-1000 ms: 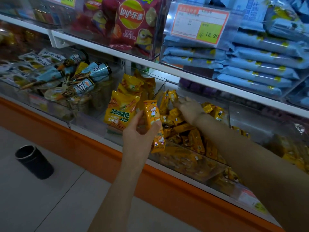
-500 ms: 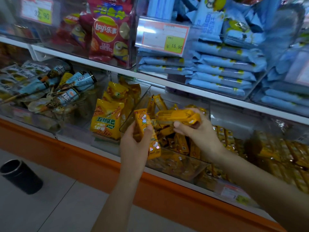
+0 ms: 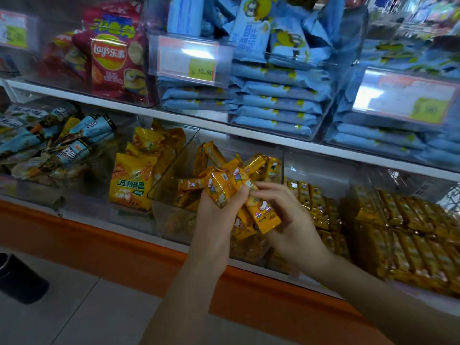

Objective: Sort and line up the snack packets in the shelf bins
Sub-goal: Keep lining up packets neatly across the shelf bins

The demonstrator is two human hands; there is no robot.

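A: What is the person's left hand (image 3: 214, 220) doing?

B: It is gripping a bunch of orange snack packets (image 3: 220, 189). The fingers are curling round them and pressing close together, and the back of the hand is facing the camera. The bunch is sticking up above the knuckles and tilting to the left.

A: And the right hand (image 3: 292, 220)?

B: It is cupping a single orange packet (image 3: 265, 215), which is lying slantwise across the palm. The fingers are bending and spreading slightly, and the fingertips (image 3: 258, 186) are reaching up against the bunch in the other hand. Where the right thumb is pressing cannot be told.

A: Where are the two hands hanging?

B: Both are hovering in front of the clear bin (image 3: 171, 175) on the lower shelf, just above its front edge. Loose packets (image 3: 251, 163) of the same orange kind are lying jumbled inside it, a few of them standing on end.

A: What is sitting around that bin?

B: To its left, yellow rice-crust bags (image 3: 132, 180) are leaning in the next bin, and beyond them blue cone-shaped snacks (image 3: 82, 135) are lying in a heap. To its right, gold-wrapped bars (image 3: 410, 232) are lying in rows.

A: And higher up?

B: A red Lay's bag (image 3: 112, 58) is standing on the upper shelf beside stacks of pale blue packets (image 3: 276, 105). A price tag (image 3: 191, 61) reading 15.90 is hanging on the front of their bin. A black cylinder (image 3: 20, 280) is sitting on the tiled floor at the lower left.
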